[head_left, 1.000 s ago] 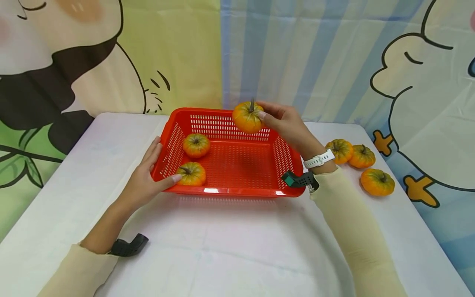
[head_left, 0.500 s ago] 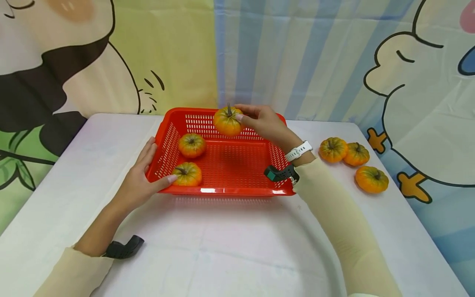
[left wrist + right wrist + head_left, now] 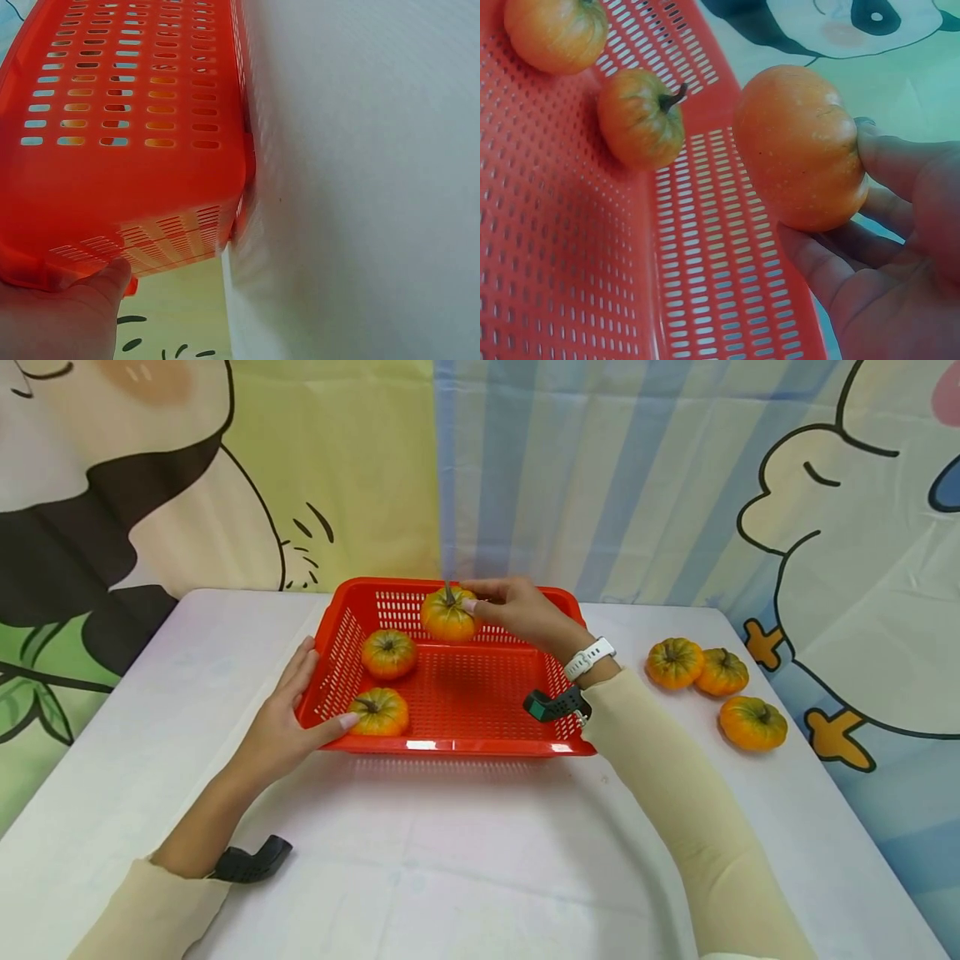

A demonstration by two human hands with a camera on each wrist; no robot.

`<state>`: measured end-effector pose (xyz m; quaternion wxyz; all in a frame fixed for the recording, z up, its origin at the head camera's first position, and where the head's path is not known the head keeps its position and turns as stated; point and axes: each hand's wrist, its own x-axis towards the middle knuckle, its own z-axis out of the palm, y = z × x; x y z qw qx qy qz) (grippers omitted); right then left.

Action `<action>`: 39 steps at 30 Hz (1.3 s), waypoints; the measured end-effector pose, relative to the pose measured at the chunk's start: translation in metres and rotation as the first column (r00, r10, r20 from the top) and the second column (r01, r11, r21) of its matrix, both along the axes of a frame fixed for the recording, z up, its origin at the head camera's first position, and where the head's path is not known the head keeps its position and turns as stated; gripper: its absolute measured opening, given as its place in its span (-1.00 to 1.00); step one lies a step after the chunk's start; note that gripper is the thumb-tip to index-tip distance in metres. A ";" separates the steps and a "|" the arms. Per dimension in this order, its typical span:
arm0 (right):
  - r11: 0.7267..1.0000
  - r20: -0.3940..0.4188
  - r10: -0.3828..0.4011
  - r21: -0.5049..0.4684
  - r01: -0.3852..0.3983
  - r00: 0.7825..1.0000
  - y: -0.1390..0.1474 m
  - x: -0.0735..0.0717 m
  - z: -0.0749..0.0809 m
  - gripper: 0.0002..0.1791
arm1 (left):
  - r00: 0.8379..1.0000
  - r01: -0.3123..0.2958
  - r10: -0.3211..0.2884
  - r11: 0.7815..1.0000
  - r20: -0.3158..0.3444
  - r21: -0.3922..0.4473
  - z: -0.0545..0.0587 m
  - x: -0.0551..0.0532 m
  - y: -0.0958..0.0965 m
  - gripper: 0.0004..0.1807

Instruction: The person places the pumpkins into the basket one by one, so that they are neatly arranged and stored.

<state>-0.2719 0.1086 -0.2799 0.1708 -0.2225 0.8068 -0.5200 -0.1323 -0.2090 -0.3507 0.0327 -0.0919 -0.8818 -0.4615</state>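
My right hand (image 3: 525, 614) holds a small orange pumpkin (image 3: 448, 617) by its side, thumb near the stem, over the back part of a red plastic basket (image 3: 480, 746). In the right wrist view the fingers reach under the held pumpkin (image 3: 799, 150). My left hand (image 3: 281, 722) grips the basket's left end, thumb over the front corner and fingers along the outside. Two more pumpkins lie inside at the left, one farther back (image 3: 388, 654) and one near the front corner (image 3: 380, 712). The left wrist view shows the basket's slotted wall (image 3: 120, 172) with a digit against it.
On the white table (image 3: 450, 860), right of the basket, lie three pumpkins: two side by side (image 3: 674, 662) and one nearer (image 3: 752, 723). A cartoon-printed curtain (image 3: 525, 468) hangs right behind the table.
My right hand has carried its pumpkin leftward over the basket, then slightly lower. The left hand stays at the basket's left end. The head view has shifted slightly.
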 end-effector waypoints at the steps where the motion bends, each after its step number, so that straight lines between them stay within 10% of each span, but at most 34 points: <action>1: 1.000 -0.001 0.000 0.014 0.000 1.000 0.000 -0.001 -0.001 -0.47 | 1.000 -0.001 0.001 1.000 -0.001 0.000 0.000 0.000 0.000 0.08; 39: 0.960 0.025 0.062 0.272 -0.066 0.998 -0.022 -0.020 -0.033 -0.52 | 1.000 -0.004 0.004 1.000 -0.004 -0.006 0.000 0.001 0.001 0.08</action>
